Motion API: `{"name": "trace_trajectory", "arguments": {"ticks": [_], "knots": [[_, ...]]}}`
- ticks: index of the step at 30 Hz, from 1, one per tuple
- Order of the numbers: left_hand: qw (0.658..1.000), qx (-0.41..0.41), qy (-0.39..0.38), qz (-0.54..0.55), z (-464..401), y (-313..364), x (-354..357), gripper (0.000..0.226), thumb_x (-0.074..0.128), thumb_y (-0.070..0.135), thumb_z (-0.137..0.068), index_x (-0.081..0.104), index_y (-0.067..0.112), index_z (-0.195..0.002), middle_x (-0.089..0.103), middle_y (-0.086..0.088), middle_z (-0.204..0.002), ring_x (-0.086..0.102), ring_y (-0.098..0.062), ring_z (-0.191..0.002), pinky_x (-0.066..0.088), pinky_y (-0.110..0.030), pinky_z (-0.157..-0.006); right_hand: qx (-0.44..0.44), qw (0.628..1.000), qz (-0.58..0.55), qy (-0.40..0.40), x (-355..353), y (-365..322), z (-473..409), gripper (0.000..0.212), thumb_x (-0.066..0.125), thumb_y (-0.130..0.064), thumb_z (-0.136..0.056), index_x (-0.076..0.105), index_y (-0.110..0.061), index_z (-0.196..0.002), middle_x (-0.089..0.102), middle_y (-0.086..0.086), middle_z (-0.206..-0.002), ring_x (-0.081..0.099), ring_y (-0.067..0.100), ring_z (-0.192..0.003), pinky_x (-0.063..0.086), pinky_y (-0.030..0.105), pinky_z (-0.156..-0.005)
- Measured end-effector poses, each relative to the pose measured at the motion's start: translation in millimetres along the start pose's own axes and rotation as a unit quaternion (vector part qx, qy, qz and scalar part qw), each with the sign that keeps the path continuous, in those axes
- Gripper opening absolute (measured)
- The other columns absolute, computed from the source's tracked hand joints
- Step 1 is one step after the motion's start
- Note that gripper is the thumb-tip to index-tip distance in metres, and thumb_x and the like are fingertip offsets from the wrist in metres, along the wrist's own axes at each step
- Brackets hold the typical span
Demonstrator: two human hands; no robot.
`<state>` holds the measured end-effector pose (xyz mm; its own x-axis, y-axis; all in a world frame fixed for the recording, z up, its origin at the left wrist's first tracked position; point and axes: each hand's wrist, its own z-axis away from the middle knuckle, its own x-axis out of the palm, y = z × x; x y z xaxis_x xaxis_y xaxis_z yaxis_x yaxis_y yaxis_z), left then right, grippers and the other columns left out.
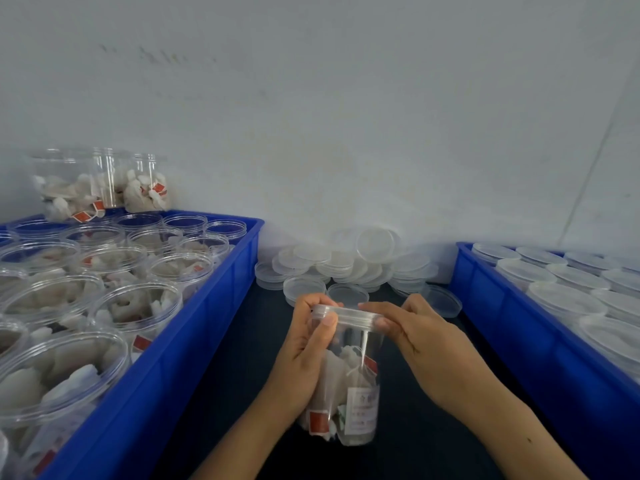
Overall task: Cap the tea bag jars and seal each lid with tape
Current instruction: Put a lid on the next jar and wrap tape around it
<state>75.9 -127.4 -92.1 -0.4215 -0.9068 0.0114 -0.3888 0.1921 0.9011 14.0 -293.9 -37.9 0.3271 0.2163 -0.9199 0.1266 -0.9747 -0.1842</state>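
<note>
Jar (349,386) held between left hand (306,348) and right hand (426,344).

A dark counter (235,393) carries a blue plastic crate (194,341) of open clear jars on the left, another blue plastic crate (540,341) of lidded jars on the right, and a heap of loose clear round lids (346,265) between them by the wall.
</note>
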Motion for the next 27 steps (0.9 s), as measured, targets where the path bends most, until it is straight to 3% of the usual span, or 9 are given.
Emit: {"name": "trace_trajectory", "arguments": {"ticks": [2, 4, 7, 11, 14, 17, 19, 21, 27], "knots": [[0.995, 0.010, 0.009, -0.102, 1, 3, 3, 0.030, 0.028, 0.047, -0.096, 0.045, 0.041, -0.120, 0.063, 0.005, -0.098, 0.068, -0.005, -0.079, 0.055, -0.019, -0.070, 0.014, 1.000, 0.007, 0.012, 1, -4, 0, 0.072, -0.003, -0.068, -0.074, 0.038, -0.050, -0.130, 0.036, -0.016, -0.090, 0.051, 0.005, -0.070, 0.047, 0.019, -0.062], [0.973, 0.013, 0.065, -0.222, 4, 10, 10, 0.041, 0.018, 0.059, -0.091, 0.026, 0.062, -0.132, 0.052, 0.021, -0.118, 0.064, 0.005, -0.084, 0.051, -0.010, -0.066, 0.022, 0.999, 0.020, 0.025, 3, -8, 0, 0.054, 0.006, -0.061, -0.086, 0.039, -0.047, -0.127, 0.035, -0.013, -0.095, 0.050, 0.004, -0.070, 0.046, 0.017, -0.061], [0.963, -0.009, 0.087, -0.254, 10, 20, 21, 0.057, 0.023, 0.082, -0.074, 0.002, 0.078, -0.127, 0.035, 0.021, -0.130, 0.061, -0.005, -0.101, 0.051, -0.025, -0.083, 0.031, 0.999, 0.031, 0.033, 6, -23, 3, 0.030, 0.031, -0.044, -0.097, 0.036, -0.045, -0.127, 0.030, -0.009, -0.104, 0.049, 0.004, -0.068, 0.047, 0.018, -0.063], [0.983, -0.041, 0.099, -0.151, 7, 21, 16, 0.055, 0.059, 0.080, -0.053, 0.038, 0.062, -0.101, 0.066, 0.016, -0.104, 0.067, 0.001, -0.086, 0.055, -0.027, -0.077, 0.045, 0.999, -0.010, 0.028, 8, -31, 9, 0.045, 0.030, -0.040, -0.097, 0.026, -0.043, -0.142, 0.026, -0.008, -0.109, 0.049, 0.005, -0.070, 0.050, 0.020, -0.066], [0.987, -0.039, 0.097, -0.119, 5, 16, 13, 0.049, 0.066, 0.077, -0.055, 0.044, 0.050, -0.090, 0.069, 0.017, -0.090, 0.070, -0.001, -0.077, 0.059, -0.032, -0.073, 0.071, 0.993, -0.098, -0.010, 9, -27, 13, 0.053, 0.034, -0.038, -0.101, 0.012, -0.039, -0.149, 0.028, -0.007, -0.118, 0.053, 0.008, -0.078, 0.050, 0.019, -0.067], [0.987, -0.038, 0.100, -0.120, 4, 15, 12, 0.055, 0.066, 0.080, -0.054, 0.047, 0.046, -0.092, 0.067, 0.023, -0.093, 0.070, -0.003, -0.076, 0.060, -0.036, -0.072, 0.184, 0.950, -0.241, -0.072, 4, -17, 15, 0.066, 0.036, -0.058, -0.095, 0.005, -0.038, -0.149, 0.045, 0.002, -0.137, 0.058, 0.006, -0.097, 0.043, 0.018, -0.080], [0.987, -0.038, 0.102, -0.114, 2, 15, 10, 0.056, 0.067, 0.078, -0.053, 0.049, 0.042, -0.092, 0.069, 0.016, -0.089, 0.070, -0.007, -0.075, 0.060, -0.040, -0.072, 0.206, 0.929, -0.277, -0.136, -4, -12, 17, 0.075, 0.036, -0.069, -0.086, 0.012, -0.032, -0.147, 0.073, -0.001, -0.091, 0.062, -0.004, -0.072, 0.046, 0.018, -0.070], [0.990, -0.038, 0.099, -0.097, 1, 15, 7, 0.053, 0.073, 0.074, -0.057, 0.051, 0.038, -0.090, 0.070, 0.007, -0.085, 0.071, -0.015, -0.074, 0.059, -0.045, -0.073, 0.186, 0.926, -0.295, -0.147, -10, -6, 17, 0.070, 0.038, -0.069, -0.081, 0.025, -0.034, -0.140, 0.062, -0.009, -0.056, 0.053, -0.005, -0.048, 0.041, 0.015, -0.056], [0.997, -0.054, 0.056, -0.021, -2, 17, -2, 0.056, 0.078, 0.054, -0.054, 0.056, 0.024, -0.095, 0.071, -0.002, -0.088, 0.072, -0.025, -0.078, 0.060, -0.034, -0.068, 0.137, 0.975, -0.171, -0.031, -22, -4, 19, 0.034, 0.039, -0.051, -0.096, 0.033, -0.059, -0.129, 0.058, -0.009, -0.072, 0.056, 0.005, -0.066, 0.052, 0.029, -0.075]]}}
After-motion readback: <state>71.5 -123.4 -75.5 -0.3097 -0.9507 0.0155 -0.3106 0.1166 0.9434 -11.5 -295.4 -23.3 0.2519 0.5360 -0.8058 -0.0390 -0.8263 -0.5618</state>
